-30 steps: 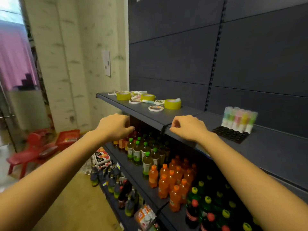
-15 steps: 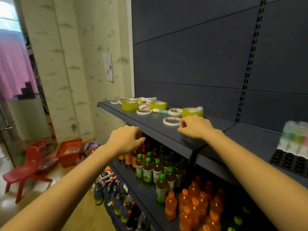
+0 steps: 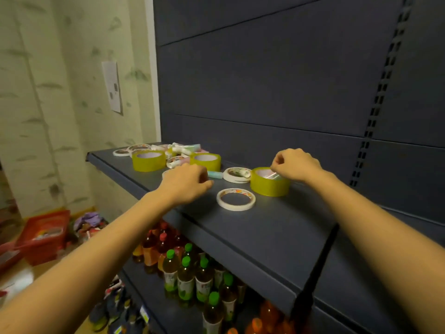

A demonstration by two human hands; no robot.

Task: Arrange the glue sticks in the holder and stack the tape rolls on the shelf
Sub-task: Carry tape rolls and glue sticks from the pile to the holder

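A dark grey shelf (image 3: pixel 277 237) juts from a slatted back panel (image 3: pixel 265 80). The right hand (image 3: pixel 296 165) hovers with curled fingers over the far rim of a yellow tape roll (image 3: pixel 269 186); whether its grip pinches anything I cannot tell. The left hand (image 3: pixel 185 184) rests curled on the shelf, its grip equally unclear. A thin white tape roll (image 3: pixel 236 200) lies flat between the hands. Glue sticks (image 3: pixel 186 148) lie heaped far left. Below stand drink bottles (image 3: pixel 185 280). A red basket (image 3: pixel 45 233) sits on the floor by the wallpapered wall (image 3: pixel 60 92).
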